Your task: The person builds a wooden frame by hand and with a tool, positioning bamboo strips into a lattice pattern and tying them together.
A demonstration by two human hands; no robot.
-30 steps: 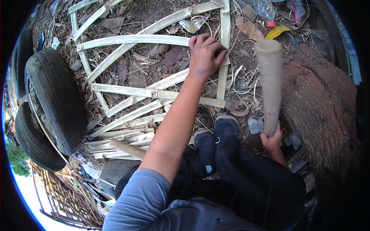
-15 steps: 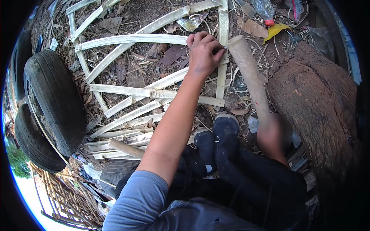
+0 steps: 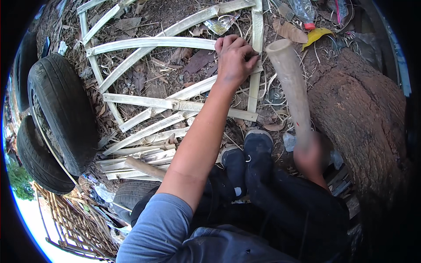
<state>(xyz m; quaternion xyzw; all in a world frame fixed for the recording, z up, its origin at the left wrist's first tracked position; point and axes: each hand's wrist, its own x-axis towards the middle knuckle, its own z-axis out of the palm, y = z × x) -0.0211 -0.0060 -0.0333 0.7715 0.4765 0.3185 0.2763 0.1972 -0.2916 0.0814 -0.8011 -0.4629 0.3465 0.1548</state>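
My left hand [image 3: 237, 61] is closed over the right end of a pale split-bamboo strip [image 3: 153, 42], where it meets an upright strip [image 3: 256, 37]. The fingers are bunched together, and whatever small thing they may pinch is hidden. My right hand [image 3: 309, 155], partly blurred, grips the lower end of a thick, slightly curved wooden club [image 3: 289, 83]. Its broad top end is raised just right of the left hand, apart from it. Other bamboo strips [image 3: 144, 101] cross one another on the ground, forming an open lattice frame.
Old tyres [image 3: 66, 114] stand at the left. A large brown trunk or rock [image 3: 357, 101] rises at the right. More split strips [image 3: 140, 162] and a round stick [image 3: 144, 168] lie near my shoes [image 3: 258, 144]. A plastic bottle [image 3: 302, 13] and a yellow leaf [image 3: 316, 36] are at the far right.
The club's top end has swung a little to the right, away from my left hand. My left hand stays at the strip joint, its fingers slightly shifted.
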